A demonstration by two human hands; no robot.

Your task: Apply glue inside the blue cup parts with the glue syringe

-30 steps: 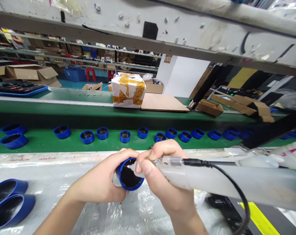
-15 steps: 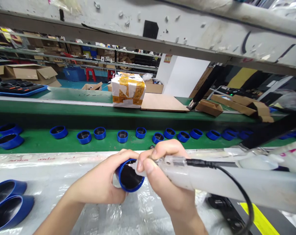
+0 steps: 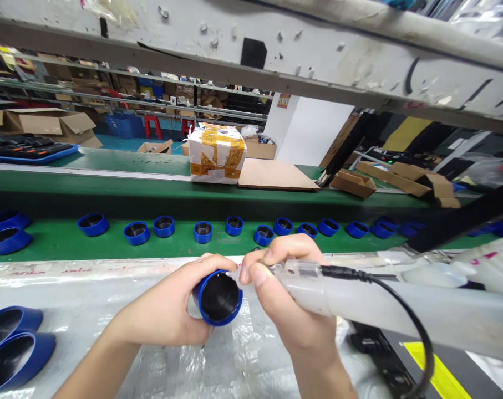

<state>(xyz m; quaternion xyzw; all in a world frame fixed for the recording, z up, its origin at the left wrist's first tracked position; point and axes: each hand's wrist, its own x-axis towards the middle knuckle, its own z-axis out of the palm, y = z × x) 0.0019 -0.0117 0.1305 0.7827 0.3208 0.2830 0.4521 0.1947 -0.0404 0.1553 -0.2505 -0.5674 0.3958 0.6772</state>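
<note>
My left hand (image 3: 172, 302) is wrapped round a blue ring-shaped cup (image 3: 218, 302) with a black inside, its mouth tilted towards me. Between the thumb and fingers of my right hand (image 3: 290, 293) is a translucent glue dispenser (image 3: 338, 291) with a narrow pale nozzle and a black cable (image 3: 405, 299) at its top. The nozzle tip (image 3: 232, 274) is at the cup's upper right rim; whether it touches is too small to tell. My fingers partly cover the dispenser's front.
Several similar blue cups (image 3: 203, 232) stand along the green conveyor belt (image 3: 110, 249) ahead. Two more blue cups (image 3: 39, 354) lie at the left on the plastic-covered bench (image 3: 110, 371). A taped box (image 3: 218, 152) sits beyond, and a white beam (image 3: 193, 33) crosses overhead.
The nozzle has moved from inside the cup's upper part to its upper right rim. My right hand has shifted slightly right. Cups on the belt appear a little further left.
</note>
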